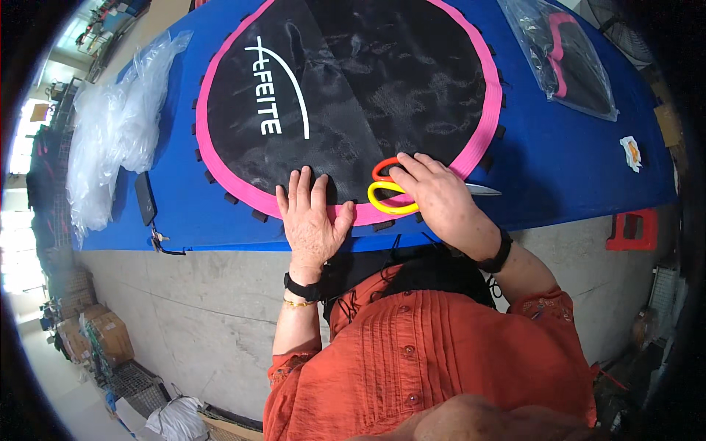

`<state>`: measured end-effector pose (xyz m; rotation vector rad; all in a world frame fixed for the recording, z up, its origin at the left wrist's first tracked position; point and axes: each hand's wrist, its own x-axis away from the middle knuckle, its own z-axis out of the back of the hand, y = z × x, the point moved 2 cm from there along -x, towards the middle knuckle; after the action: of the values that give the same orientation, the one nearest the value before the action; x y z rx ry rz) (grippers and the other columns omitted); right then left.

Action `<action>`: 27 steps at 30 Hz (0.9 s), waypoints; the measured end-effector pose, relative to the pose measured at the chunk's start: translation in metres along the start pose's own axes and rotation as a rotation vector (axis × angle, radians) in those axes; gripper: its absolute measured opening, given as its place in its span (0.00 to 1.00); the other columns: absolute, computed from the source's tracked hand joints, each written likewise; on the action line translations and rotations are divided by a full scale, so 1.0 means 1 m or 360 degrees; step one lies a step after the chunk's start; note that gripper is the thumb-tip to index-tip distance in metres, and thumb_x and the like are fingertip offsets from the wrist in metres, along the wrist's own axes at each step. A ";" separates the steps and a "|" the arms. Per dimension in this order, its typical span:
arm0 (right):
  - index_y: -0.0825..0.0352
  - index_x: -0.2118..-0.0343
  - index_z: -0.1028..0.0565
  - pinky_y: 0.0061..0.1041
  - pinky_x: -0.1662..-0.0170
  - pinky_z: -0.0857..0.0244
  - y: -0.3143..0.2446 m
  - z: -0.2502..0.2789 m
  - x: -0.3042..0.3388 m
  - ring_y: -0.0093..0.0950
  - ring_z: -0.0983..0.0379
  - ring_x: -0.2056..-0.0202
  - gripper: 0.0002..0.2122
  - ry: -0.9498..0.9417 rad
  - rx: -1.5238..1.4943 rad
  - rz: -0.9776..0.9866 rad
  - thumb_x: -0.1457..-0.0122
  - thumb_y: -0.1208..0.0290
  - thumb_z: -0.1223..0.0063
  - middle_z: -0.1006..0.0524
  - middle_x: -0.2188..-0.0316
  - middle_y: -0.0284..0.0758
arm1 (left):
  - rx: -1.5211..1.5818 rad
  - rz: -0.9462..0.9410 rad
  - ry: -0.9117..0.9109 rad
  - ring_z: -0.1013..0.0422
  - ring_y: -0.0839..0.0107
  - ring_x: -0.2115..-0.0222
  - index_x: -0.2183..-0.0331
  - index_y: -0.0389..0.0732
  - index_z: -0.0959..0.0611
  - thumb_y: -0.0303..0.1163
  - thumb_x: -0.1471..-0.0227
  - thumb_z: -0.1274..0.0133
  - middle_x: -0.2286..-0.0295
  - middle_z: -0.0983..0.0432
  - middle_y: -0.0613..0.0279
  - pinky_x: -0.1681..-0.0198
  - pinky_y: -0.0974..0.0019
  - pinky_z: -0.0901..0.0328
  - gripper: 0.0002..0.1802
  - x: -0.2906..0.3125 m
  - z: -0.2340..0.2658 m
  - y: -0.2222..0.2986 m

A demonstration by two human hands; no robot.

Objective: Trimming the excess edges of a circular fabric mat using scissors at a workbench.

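A round black mesh mat (pixel 412 81) with a pink edge band and small black tabs round its rim lies on the blue table. It looks like a trampoline mat. My left hand (pixel 307 213) rests flat on its near edge, fingers spread, holding nothing. To its right, my right hand (pixel 441 195) covers the middle of a pair of scissors (pixel 397 209) and keeps hold of them against the mat's near right edge. The red and yellow handle loops stick out left of that hand, and a metal blade tip shows on its right. The palm and part of the grip are hidden.
Crumpled clear plastic (pixel 118 132) lies on the blue table (pixel 573 162) at the left, with a dark phone-like slab (pixel 145 198) and keys (pixel 158 239) close by. A bagged black and pink piece (pixel 570 62) and a small wrapper (pixel 631 153) lie right. A red stool (pixel 632 229) stands beyond.
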<state>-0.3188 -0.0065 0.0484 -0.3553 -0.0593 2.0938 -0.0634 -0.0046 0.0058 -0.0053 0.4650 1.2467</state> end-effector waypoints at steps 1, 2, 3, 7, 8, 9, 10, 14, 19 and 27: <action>0.65 0.45 0.23 0.37 0.40 0.29 0.000 -0.001 -0.002 0.41 0.26 0.42 0.19 -0.0013 0.0005 -0.0009 0.41 0.74 0.44 0.24 0.41 0.43 | -0.0004 -0.0002 0.0001 0.38 0.43 0.33 0.41 0.40 0.22 0.54 0.43 0.38 0.37 0.30 0.44 0.28 0.33 0.52 0.37 0.001 0.000 0.000; 0.65 0.45 0.23 0.37 0.40 0.29 -0.001 0.000 -0.002 0.41 0.26 0.42 0.19 -0.0012 0.0005 -0.0007 0.41 0.74 0.44 0.24 0.41 0.43 | -0.0008 -0.0003 0.0003 0.38 0.43 0.33 0.41 0.40 0.22 0.54 0.43 0.38 0.37 0.30 0.43 0.28 0.33 0.52 0.37 0.001 0.000 -0.001; 0.65 0.45 0.23 0.38 0.39 0.29 -0.001 0.000 -0.002 0.41 0.26 0.42 0.19 -0.0018 -0.0007 -0.0020 0.41 0.74 0.44 0.24 0.41 0.43 | -0.0009 -0.0002 0.0005 0.38 0.43 0.33 0.41 0.40 0.22 0.54 0.43 0.38 0.37 0.30 0.43 0.28 0.33 0.52 0.37 0.001 -0.001 0.000; 0.65 0.46 0.23 0.39 0.39 0.29 -0.001 -0.004 0.001 0.41 0.26 0.41 0.19 -0.0007 -0.0009 -0.0057 0.42 0.75 0.43 0.25 0.41 0.43 | 0.0003 0.0007 -0.0008 0.38 0.43 0.33 0.41 0.40 0.22 0.54 0.43 0.38 0.37 0.30 0.43 0.29 0.33 0.51 0.37 0.000 0.000 0.001; 0.65 0.46 0.23 0.39 0.39 0.29 0.000 -0.003 -0.001 0.41 0.26 0.41 0.19 -0.0009 -0.0009 -0.0056 0.42 0.75 0.43 0.25 0.41 0.43 | -0.0001 0.0001 -0.0008 0.38 0.43 0.33 0.41 0.40 0.22 0.54 0.43 0.38 0.37 0.30 0.43 0.29 0.33 0.51 0.37 0.000 0.000 0.002; 0.65 0.45 0.23 0.39 0.39 0.30 0.000 -0.002 -0.004 0.41 0.26 0.41 0.20 -0.0015 -0.0024 -0.0060 0.42 0.76 0.43 0.25 0.41 0.43 | 0.0000 0.0000 -0.0010 0.38 0.43 0.33 0.41 0.40 0.22 0.54 0.43 0.38 0.37 0.30 0.43 0.29 0.33 0.51 0.37 0.000 0.001 0.001; 0.65 0.45 0.23 0.39 0.38 0.30 0.001 -0.002 -0.007 0.42 0.27 0.41 0.20 -0.0022 -0.0038 -0.0064 0.43 0.76 0.42 0.25 0.41 0.44 | -0.0002 -0.0001 -0.0008 0.38 0.43 0.33 0.41 0.40 0.22 0.54 0.43 0.38 0.37 0.30 0.43 0.29 0.33 0.51 0.37 0.000 0.001 0.001; 0.66 0.45 0.24 0.40 0.38 0.30 0.005 -0.004 -0.017 0.42 0.27 0.41 0.21 -0.0004 -0.0024 -0.0066 0.44 0.77 0.40 0.25 0.41 0.44 | -0.0005 0.0002 -0.0006 0.38 0.43 0.33 0.41 0.40 0.22 0.54 0.43 0.38 0.37 0.30 0.43 0.29 0.33 0.51 0.37 0.000 0.001 0.000; 0.67 0.46 0.25 0.40 0.37 0.30 0.004 -0.003 -0.011 0.42 0.27 0.41 0.22 0.0003 -0.0063 -0.0112 0.46 0.78 0.40 0.25 0.41 0.43 | 0.0011 0.0010 -0.0017 0.39 0.43 0.32 0.41 0.39 0.21 0.55 0.46 0.36 0.37 0.31 0.42 0.28 0.32 0.53 0.39 0.000 -0.002 0.000; 0.66 0.46 0.24 0.40 0.38 0.30 0.009 -0.007 -0.022 0.42 0.27 0.41 0.20 0.0005 -0.0038 -0.0085 0.44 0.79 0.42 0.25 0.40 0.43 | -0.0002 0.0001 -0.0007 0.38 0.43 0.33 0.41 0.40 0.21 0.54 0.43 0.38 0.37 0.30 0.43 0.28 0.33 0.52 0.36 0.000 0.000 0.000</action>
<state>-0.3135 -0.0302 0.0448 -0.3673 -0.0908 2.0412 -0.0631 -0.0042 0.0059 -0.0034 0.4606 1.2476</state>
